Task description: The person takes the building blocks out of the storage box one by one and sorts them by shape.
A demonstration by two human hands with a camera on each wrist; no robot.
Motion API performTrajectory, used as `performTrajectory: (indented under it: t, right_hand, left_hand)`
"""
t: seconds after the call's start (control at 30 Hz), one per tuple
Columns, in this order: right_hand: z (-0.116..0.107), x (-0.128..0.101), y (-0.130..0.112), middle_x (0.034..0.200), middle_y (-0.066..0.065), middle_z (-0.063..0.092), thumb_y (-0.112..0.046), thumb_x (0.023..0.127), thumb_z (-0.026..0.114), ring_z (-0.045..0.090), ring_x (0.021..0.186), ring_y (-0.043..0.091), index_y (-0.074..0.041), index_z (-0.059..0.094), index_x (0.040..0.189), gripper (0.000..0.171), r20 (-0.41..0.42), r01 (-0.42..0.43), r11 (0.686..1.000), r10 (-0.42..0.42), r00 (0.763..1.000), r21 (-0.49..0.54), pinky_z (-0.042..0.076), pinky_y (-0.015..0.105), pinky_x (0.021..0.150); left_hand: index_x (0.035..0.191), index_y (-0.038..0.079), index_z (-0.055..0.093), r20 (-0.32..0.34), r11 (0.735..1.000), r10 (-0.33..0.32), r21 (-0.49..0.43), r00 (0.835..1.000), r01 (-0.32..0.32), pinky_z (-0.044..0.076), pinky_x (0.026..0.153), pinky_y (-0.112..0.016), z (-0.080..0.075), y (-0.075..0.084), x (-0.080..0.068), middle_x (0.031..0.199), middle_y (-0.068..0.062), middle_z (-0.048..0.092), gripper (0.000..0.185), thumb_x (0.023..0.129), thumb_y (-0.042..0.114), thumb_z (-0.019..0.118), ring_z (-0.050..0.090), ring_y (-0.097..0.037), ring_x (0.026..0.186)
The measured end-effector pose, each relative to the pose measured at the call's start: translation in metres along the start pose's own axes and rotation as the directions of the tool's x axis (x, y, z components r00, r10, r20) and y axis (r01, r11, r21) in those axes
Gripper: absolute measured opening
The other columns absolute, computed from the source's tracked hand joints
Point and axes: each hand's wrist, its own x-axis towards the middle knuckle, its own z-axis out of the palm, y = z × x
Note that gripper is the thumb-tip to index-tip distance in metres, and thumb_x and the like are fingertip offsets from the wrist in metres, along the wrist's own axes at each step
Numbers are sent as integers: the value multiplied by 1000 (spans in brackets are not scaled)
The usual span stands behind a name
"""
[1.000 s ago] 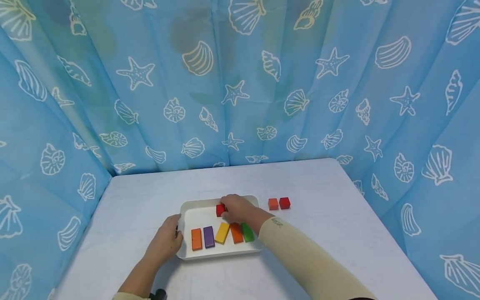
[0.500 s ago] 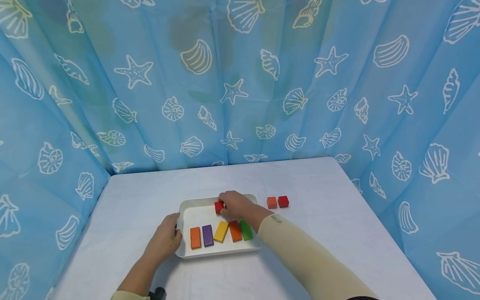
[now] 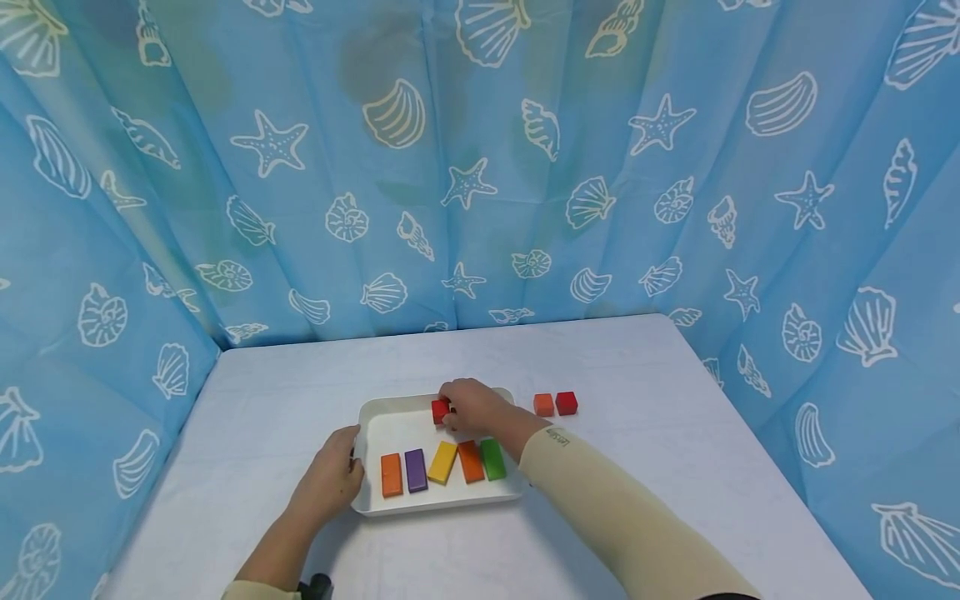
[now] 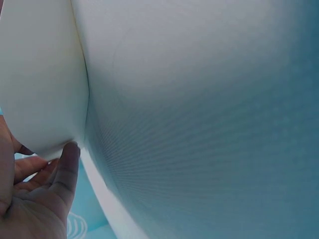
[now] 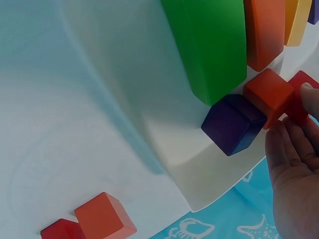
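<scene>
Red cube (image 3: 439, 412): shifted slightly toward the far wall of the white tray (image 3: 393, 433) since half a second ago, the right hand (image 3: 477, 408) moving with it; tray and loose cubes stay put.
Right grip: clamped on the red cube, thumb pressed to it, inside the tray near the far wall.
Left grip: fingers and thumb of the left hand (image 3: 326, 475) curled against the tray's left end.
Far row: red cube beside an orange cube (image 5: 269, 94), with a purple cube (image 5: 232, 124) on the other side.
Near row: from the left, orange block (image 3: 392, 476), purple block (image 3: 416, 471), slanted yellow block (image 3: 442, 463), darker orange block (image 3: 471, 462), green block (image 3: 492, 459).
Bench (image 3: 622, 467): right of the tray, a loose orange cube (image 3: 543, 406) just beside a loose red cube (image 3: 567, 403).
Curtain (image 3: 495, 242): blue, with white shells and starfish, behind the bench.
</scene>
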Motion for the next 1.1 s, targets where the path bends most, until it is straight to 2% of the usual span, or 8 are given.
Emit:
performTrajectory:
  t: [0.3,0.53,0.8,1.1]
  right_hand:
    - [-4,-3,3,106,-3,63,-25,99,80,59,100,15,-16,66,137,42,-12,-9,1000,9,1000,12,61,29,86]
    - [-9,-2,7,108,-2,64,-22,98,81,60,101,16,-15,67,134,39,-18,2,1000,-1,1000,27,62,31,89]
    - [-13,-6,11,111,-2,64,-23,100,78,59,102,16,-14,65,139,41,-21,13,1000,-13,1000,19,61,29,89]
    - [-20,-10,18,115,-1,65,-22,101,77,60,104,17,-13,64,140,43,-37,11,1000,-11,999,18,62,32,91]
  left_hand:
    - [156,-10,40,0,1000,-7,7,1000,7,39,117,-62,0,1,-1,158,-29,44,58,103,1,59,46,-47,145]
    - [156,-10,40,-3,1000,-1,7,1000,1,39,117,-62,0,3,-1,158,-29,44,58,103,1,59,46,-48,145]
    - [157,-10,39,3,1000,-1,-4,1000,1,38,118,-62,-1,2,-2,158,-29,44,58,103,1,58,44,-48,146]
    - [157,-9,39,7,1000,-5,-3,1000,5,38,117,-63,-1,3,-1,159,-29,43,58,103,2,58,44,-49,145]
